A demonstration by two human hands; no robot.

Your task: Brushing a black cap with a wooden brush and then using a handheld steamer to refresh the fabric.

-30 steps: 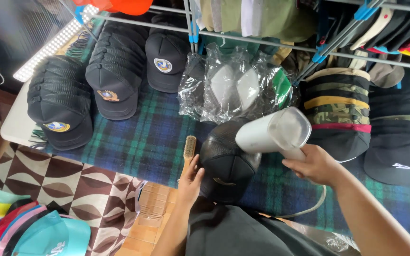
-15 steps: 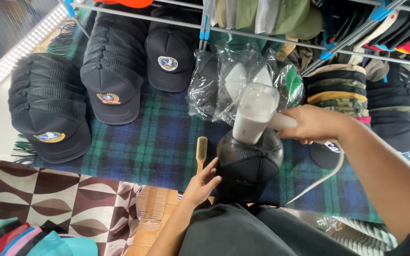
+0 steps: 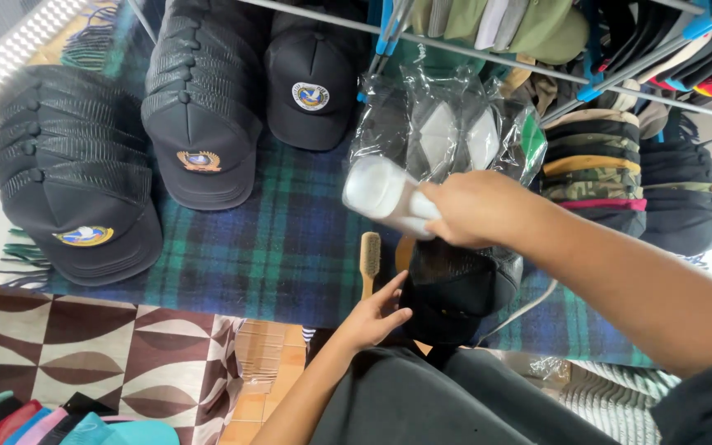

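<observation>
Right hand (image 3: 475, 206) wrapped around the handle of a white handheld steamer (image 3: 385, 196), long axis running left-right, broad head pointing left over the plaid cloth (image 3: 290, 247). Left hand (image 3: 377, 313) loosely curled, fingertips against the edge of a black mesh-backed cap (image 3: 455, 288) lying just beside a wooden brush (image 3: 369, 257). Compared with half a second ago: steamer swung from tilted upright above the cap to nearly level, head now left of it.

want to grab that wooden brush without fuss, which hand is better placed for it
Left. The left hand rests on the black cap right beside the wooden brush, fingers free. The right hand is gripping the white cylinder.
</observation>
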